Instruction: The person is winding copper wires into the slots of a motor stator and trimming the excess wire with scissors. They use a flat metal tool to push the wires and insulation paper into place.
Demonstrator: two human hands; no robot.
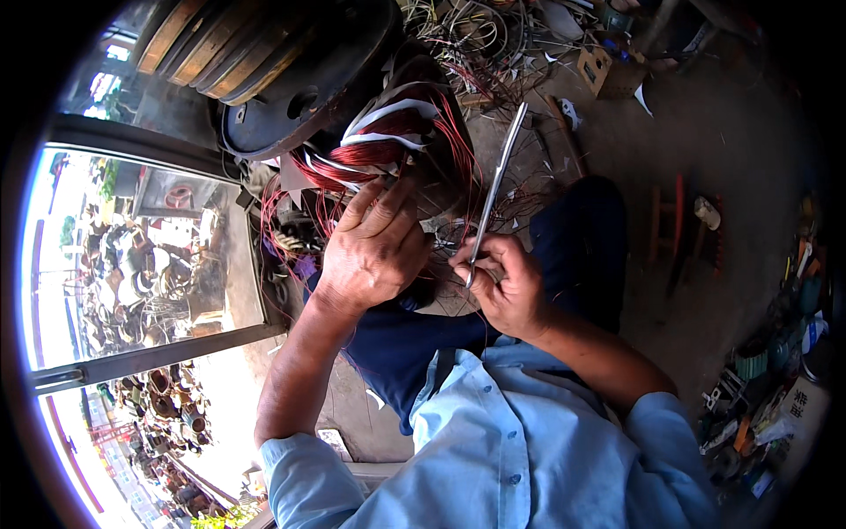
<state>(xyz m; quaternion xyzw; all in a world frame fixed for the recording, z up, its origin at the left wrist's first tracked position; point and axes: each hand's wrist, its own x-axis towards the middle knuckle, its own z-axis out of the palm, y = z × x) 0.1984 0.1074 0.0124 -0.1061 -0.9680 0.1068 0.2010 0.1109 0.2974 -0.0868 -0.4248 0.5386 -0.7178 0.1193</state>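
A thick bundle of red enamelled wire coil (370, 152), crossed by white insulating strips (388, 123), bulges from a dark round motor housing in front of me. My left hand (374, 242) is closed against the near side of the coil, its fingers bent together on the wires; the fingertips are partly hidden. To the right of the coil, my right hand (507, 286) grips a long slim silver tool, which looks like a pair of scissors (493, 189). Its blades are together and point up and away. Loose red wires (458, 154) hang around the coil.
Beyond the coil stands a large dark metal flange (304, 106) with ribbed wood-coloured rings. Tangled wire scraps (476, 35) and a cardboard box (608, 72) lie on the floor ahead. A small wooden stool (667, 216) is right; a framed glass door (159, 348) is left. Tools and parts line the far right.
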